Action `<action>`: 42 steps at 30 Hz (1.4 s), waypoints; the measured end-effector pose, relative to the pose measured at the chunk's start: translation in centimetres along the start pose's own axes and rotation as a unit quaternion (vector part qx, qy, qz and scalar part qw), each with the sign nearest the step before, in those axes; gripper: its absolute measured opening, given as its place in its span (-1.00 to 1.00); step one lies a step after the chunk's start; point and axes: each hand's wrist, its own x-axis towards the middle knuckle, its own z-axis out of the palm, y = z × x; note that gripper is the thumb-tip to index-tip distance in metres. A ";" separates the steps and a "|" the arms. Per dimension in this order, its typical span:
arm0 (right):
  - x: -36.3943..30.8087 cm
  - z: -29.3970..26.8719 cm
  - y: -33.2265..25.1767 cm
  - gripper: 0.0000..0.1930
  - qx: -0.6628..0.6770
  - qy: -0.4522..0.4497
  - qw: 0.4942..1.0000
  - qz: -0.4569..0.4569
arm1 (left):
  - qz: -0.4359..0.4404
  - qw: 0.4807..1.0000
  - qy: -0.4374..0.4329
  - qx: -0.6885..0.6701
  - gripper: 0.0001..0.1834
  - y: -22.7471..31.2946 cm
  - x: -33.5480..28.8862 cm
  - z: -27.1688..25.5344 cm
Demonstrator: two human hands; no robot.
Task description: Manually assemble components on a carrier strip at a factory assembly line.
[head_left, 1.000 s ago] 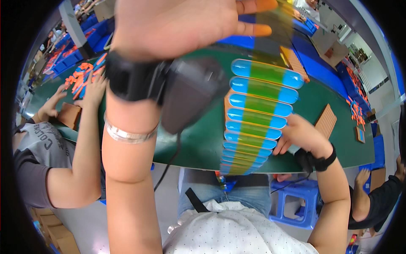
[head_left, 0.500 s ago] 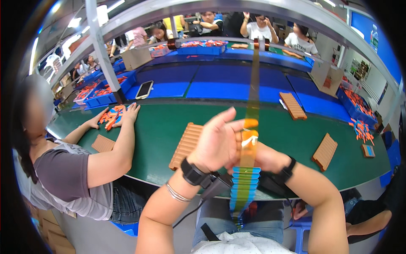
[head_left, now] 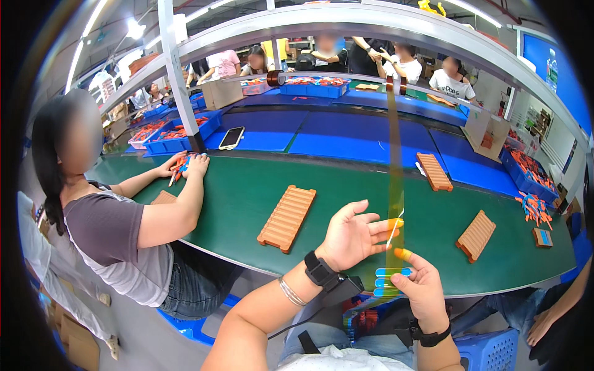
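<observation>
A long strip of amber see-through tape (head_left: pixel 396 142) runs down from a roll on the overhead bar to my hands. Small blue rounded-end pieces (head_left: pixel 383 282) sit in a row across its lower part, which sags toward my lap. My left hand (head_left: pixel 356 238) is open, palm up, with its fingers stretched out against the tape; a white glare line lies there. Pinched between thumb and index finger, the tape's edge beside the top blue pieces is held by my right hand (head_left: pixel 419 284). Fingertips of both hands look orange at the tape.
Brown ribbed trays (head_left: pixel 288 217) lie on the green table (head_left: pixel 346 176), with others (head_left: pixel 476 236) to the right. A phone (head_left: pixel 231 138) rests at the back. Blue bins (head_left: pixel 526 170) hold orange pieces. On the left, a co-worker (head_left: pixel 117 229) handles orange and blue pieces.
My left hand has moved down and right, its fingers still spread. My right hand has come out from behind the tape and now pinches its edge. Fewer blue pieces show above the lap.
</observation>
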 end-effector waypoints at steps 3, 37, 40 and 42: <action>-0.3 -1.0 2.1 -0.64 -0.096 0.020 0.995 -0.015 | -0.016 0.999 0.012 0.031 -0.26 -0.5 -0.6 -0.5; -3.8 2.3 -3.6 -0.75 -0.178 -0.499 0.828 -0.181 | 0.235 0.800 -0.352 0.426 -0.47 -0.5 -15.6 1.9; -2.9 1.7 -3.7 -0.73 -0.201 -0.451 0.852 -0.175 | 0.224 0.800 -0.356 0.427 -0.48 0.4 -16.3 1.2; -3.0 0.4 -4.8 -0.72 -0.231 -0.337 0.903 -0.131 | 0.244 0.816 -0.298 0.431 -0.47 0.7 -16.9 0.5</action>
